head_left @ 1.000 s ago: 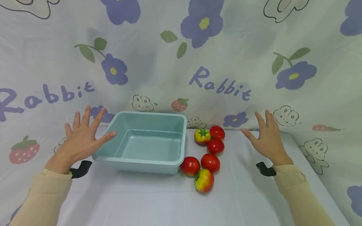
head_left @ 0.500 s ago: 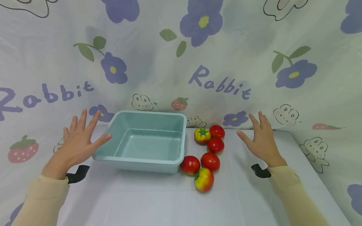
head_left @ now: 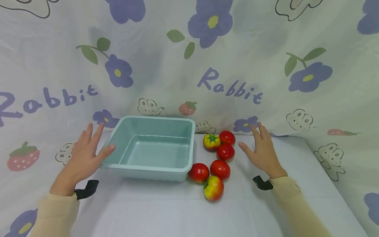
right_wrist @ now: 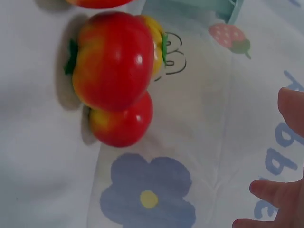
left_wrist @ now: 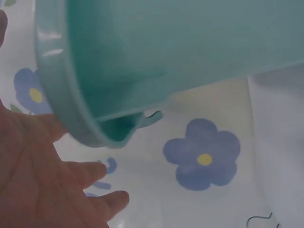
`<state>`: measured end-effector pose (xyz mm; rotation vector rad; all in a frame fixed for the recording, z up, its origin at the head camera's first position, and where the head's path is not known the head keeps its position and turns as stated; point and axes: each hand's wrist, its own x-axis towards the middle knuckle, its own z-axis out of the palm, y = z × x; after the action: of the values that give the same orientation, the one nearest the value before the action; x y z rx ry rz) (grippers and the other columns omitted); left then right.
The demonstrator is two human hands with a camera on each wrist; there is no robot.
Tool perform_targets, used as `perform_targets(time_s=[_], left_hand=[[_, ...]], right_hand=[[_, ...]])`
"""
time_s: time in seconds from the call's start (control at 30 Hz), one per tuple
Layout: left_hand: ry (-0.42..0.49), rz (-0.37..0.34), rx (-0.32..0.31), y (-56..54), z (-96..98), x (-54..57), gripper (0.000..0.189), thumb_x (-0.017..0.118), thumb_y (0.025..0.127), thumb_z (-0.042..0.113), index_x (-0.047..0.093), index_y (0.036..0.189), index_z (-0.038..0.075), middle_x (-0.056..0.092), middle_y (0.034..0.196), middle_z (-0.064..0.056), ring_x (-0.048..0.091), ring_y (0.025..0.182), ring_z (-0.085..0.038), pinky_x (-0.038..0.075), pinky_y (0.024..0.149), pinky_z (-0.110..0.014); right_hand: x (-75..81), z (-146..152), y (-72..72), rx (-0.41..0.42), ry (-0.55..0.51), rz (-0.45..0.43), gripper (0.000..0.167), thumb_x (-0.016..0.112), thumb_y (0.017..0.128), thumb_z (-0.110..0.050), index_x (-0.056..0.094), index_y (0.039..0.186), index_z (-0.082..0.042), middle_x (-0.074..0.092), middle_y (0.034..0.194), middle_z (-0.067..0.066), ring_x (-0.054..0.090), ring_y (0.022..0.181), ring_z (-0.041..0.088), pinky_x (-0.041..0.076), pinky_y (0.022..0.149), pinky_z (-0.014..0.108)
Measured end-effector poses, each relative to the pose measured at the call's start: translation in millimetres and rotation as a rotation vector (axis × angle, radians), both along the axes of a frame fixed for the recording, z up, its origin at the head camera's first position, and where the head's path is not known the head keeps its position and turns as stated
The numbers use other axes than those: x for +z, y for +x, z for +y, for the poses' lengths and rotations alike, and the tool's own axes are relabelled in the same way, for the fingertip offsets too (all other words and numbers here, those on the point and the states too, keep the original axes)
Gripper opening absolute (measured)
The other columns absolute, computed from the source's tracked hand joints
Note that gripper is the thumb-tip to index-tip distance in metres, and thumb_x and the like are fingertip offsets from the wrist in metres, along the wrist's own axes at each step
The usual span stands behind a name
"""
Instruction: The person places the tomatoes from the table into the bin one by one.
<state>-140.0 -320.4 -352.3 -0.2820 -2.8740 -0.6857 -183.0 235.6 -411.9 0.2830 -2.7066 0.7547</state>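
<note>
A pale blue-green plastic basin (head_left: pixel 160 170) stands on the white-covered table. My left hand (head_left: pixel 84 161) is raised at its left side with fingers spread and nothing held. In the left wrist view the basin's rim (left_wrist: pixel 57 71) is close to the fingers; I cannot tell whether they touch. Right of the basin lie several tomatoes, among them a red tomato (head_left: pixel 199 173) by its corner, a yellow-red tomato (head_left: pixel 214 188) in front and a green-topped tomato (head_left: pixel 211 142) further back. My right hand (head_left: pixel 263 156) hovers right of them, fingers extended and apart, holding nothing.
Behind the table hangs a cloth (head_left: pixel 165 75) printed with purple flowers, rabbits and lettering. The table's right edge (head_left: pixel 328 177) slopes away beyond the right hand. A black wrist strap (head_left: pixel 263 183) shows at each sleeve.
My right hand has moved left and a little lower, nearer the tomatoes. My left hand has lowered slightly and turned. Basin and tomatoes have stayed in place.
</note>
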Motion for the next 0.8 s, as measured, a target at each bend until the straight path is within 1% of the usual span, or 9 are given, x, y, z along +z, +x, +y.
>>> perform_targets(time_s=[0.1, 0.17, 0.4, 0.47, 0.57, 0.7, 0.8], left_hand=[[0.039, 0.021, -0.003, 1.9, 0.6, -7.4, 0.08, 0.05, 0.103, 0.038, 0.005, 0.162, 0.007, -0.007, 0.161, -0.035, -0.007, 0.144, -0.062, -0.01, 0.108, -0.079], [0.062, 0.028, -0.001, 3.1, 1.3, -11.8, 0.08, 0.051, 0.103, 0.038, 0.005, 0.162, 0.008, -0.006, 0.162, -0.034, -0.006, 0.144, -0.062, -0.008, 0.108, -0.079], [0.163, 0.015, 0.031, 9.1, 6.5, -22.0, 0.081, 0.053, 0.102, 0.036, 0.004, 0.163, 0.015, -0.006, 0.166, -0.024, -0.001, 0.146, -0.059, 0.002, 0.103, -0.085], [0.18, 0.027, 0.042, 10.2, 7.2, -25.9, 0.08, 0.053, 0.102, 0.035, 0.005, 0.163, 0.015, -0.003, 0.166, -0.024, 0.002, 0.147, -0.057, 0.005, 0.104, -0.084], [0.205, 0.064, 0.051, 11.5, 8.6, -30.0, 0.08, 0.055, 0.102, 0.034, 0.008, 0.163, 0.013, 0.004, 0.166, -0.023, 0.007, 0.148, -0.054, 0.007, 0.108, -0.08], [0.246, 0.117, 0.063, 11.3, 12.4, -33.3, 0.079, 0.058, 0.1, 0.03, 0.013, 0.163, 0.012, 0.014, 0.165, -0.022, 0.023, 0.144, -0.054, 0.017, 0.109, -0.078], [0.279, 0.137, 0.076, 10.6, 15.3, -36.0, 0.079, 0.061, 0.099, 0.028, 0.016, 0.163, 0.012, 0.02, 0.165, -0.021, 0.033, 0.138, -0.057, 0.023, 0.107, -0.078]], right_hand=[[-5.7, -5, -1.0, 0.018, -0.013, 0.001, 0.082, 0.066, 0.093, -0.044, 0.034, 0.154, 0.001, 0.016, 0.162, 0.029, 0.017, 0.147, 0.051, 0.023, 0.108, 0.078], [-8.5, -8, -0.9, 0.033, -0.028, -0.013, 0.082, 0.066, 0.094, -0.043, 0.033, 0.155, 0.0, 0.016, 0.163, 0.027, 0.017, 0.147, 0.05, 0.024, 0.107, 0.078], [-22.1, -22, -0.8, 0.074, -0.069, -0.077, 0.081, 0.067, 0.094, -0.043, 0.032, 0.156, -0.004, 0.015, 0.164, 0.024, 0.018, 0.148, 0.047, 0.033, 0.103, 0.075], [-26.5, -26, -0.4, 0.085, -0.083, -0.087, 0.081, 0.067, 0.093, -0.042, 0.032, 0.156, -0.006, 0.015, 0.165, 0.022, 0.018, 0.148, 0.046, 0.035, 0.103, 0.074], [-31.7, -30, -0.2, 0.102, -0.116, -0.097, 0.079, 0.068, 0.093, -0.041, 0.033, 0.156, -0.007, 0.017, 0.165, 0.021, 0.019, 0.148, 0.044, 0.036, 0.103, 0.073], [-35.5, -35, -0.9, 0.115, -0.156, -0.102, 0.078, 0.069, 0.093, -0.04, 0.035, 0.155, -0.008, 0.019, 0.164, 0.021, 0.02, 0.147, 0.044, 0.036, 0.103, 0.073], [-38.7, -38, -2.0, 0.12, -0.172, -0.109, 0.077, 0.071, 0.093, -0.038, 0.036, 0.155, -0.009, 0.021, 0.163, 0.022, 0.021, 0.147, 0.044, 0.036, 0.104, 0.072]])
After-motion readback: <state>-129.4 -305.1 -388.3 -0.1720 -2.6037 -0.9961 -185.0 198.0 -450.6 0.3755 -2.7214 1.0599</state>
